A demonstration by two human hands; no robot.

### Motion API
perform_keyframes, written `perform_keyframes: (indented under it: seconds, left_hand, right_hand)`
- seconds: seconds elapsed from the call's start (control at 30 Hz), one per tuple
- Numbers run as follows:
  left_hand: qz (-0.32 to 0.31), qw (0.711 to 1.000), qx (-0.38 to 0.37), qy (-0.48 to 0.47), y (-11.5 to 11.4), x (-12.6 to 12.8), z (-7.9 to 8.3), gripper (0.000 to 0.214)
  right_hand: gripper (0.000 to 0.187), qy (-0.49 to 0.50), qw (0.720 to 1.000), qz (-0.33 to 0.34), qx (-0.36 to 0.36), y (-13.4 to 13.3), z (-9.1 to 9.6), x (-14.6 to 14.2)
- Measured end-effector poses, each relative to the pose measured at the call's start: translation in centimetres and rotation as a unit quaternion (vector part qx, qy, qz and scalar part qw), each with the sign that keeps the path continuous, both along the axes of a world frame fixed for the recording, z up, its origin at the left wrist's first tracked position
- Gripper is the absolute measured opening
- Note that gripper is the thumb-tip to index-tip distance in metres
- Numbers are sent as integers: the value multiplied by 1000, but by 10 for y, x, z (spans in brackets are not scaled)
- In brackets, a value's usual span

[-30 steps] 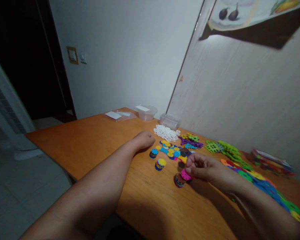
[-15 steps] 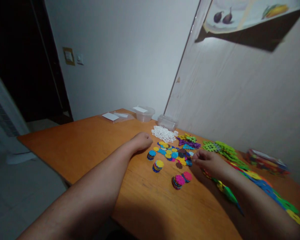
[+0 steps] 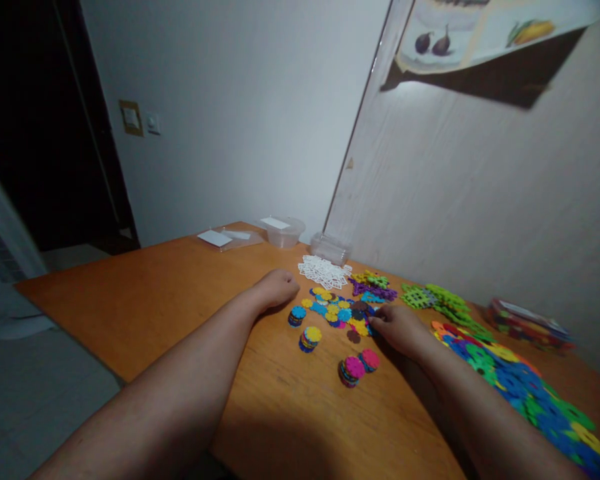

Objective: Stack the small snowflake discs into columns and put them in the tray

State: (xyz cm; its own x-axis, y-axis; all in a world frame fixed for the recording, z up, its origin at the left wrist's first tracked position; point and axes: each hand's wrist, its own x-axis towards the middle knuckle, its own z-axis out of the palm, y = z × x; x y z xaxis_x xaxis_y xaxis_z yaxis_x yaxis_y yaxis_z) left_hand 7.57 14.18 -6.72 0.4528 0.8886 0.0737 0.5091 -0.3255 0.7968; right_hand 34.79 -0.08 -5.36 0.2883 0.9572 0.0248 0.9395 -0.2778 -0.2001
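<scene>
My left hand [image 3: 279, 288] rests on the table in a loose fist, just left of a loose pile of small notched plastic discs [image 3: 333, 310]; nothing shows in it. At the right edge of that pile, my right hand [image 3: 393, 325] is low with its fingertips pressed together among the discs. Whether a disc is between them is hidden. In front of the pile stand several short stacks of the discs: a blue-topped stack [image 3: 297, 316], a yellow-topped stack [image 3: 310, 339], a magenta-topped stack [image 3: 351, 371] and a red-topped stack [image 3: 369, 360].
Behind the pile lie white lattice pieces [image 3: 325, 271] and purple pieces [image 3: 373, 291]. Clear plastic tubs [image 3: 286, 233] and a flat bag [image 3: 230, 238] are at the back. Green pieces [image 3: 447, 303], large colourful flat pieces [image 3: 520, 383] and a filled packet [image 3: 530, 325] lie to the right.
My right hand has moved slightly left and down to the discs' edge. My left hand keeps its place by the pile. The whole view has shifted a little.
</scene>
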Motion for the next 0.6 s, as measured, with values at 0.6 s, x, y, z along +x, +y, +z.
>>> perform_keyframes:
  seconds: [0.6]
  left_hand:
    - [7,1000,-4,-8,-2,0,1,19]
  right_hand:
    - [22,22,999,25,37,-11,-1,-7]
